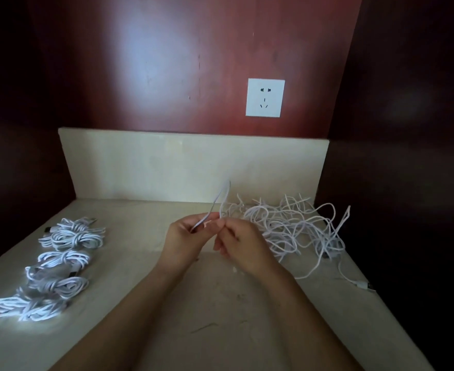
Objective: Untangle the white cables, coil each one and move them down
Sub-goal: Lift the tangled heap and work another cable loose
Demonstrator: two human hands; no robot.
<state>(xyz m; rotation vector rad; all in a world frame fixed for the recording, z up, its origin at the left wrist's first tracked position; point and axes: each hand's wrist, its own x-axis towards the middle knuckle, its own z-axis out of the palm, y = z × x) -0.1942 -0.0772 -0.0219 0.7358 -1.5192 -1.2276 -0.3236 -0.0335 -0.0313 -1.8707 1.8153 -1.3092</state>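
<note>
At centre frame, above the pale counter [220, 317], both hands meet and work one white cable [215, 202]. The left hand [185, 236] pinches a strand between thumb and fingertips, the strand running across its fingers. The right hand [243, 246], fingers curled, pinches the same cable just beside the left fingertips; the two hands are touching or very nearly so. From the grip, the cable rises in a narrow upright loop in front of the cream backsplash [183, 167].

At right of centre, the tangled pile [295, 226] of white cables lies on the counter against the backsplash, just beyond the right hand. Whether the held cable is free of the pile cannot be told. One strand trails from the pile toward the lower right and ends in a plug [362, 285] near the counter's right edge.

At lower left, a row of coiled cables [59, 266] lies on the counter, well apart from the hands, the nearest coils brightly lit.

At upper centre, a white wall socket [265, 97] sits on the red-brown wall panel [167, 62] above the backsplash.
</note>
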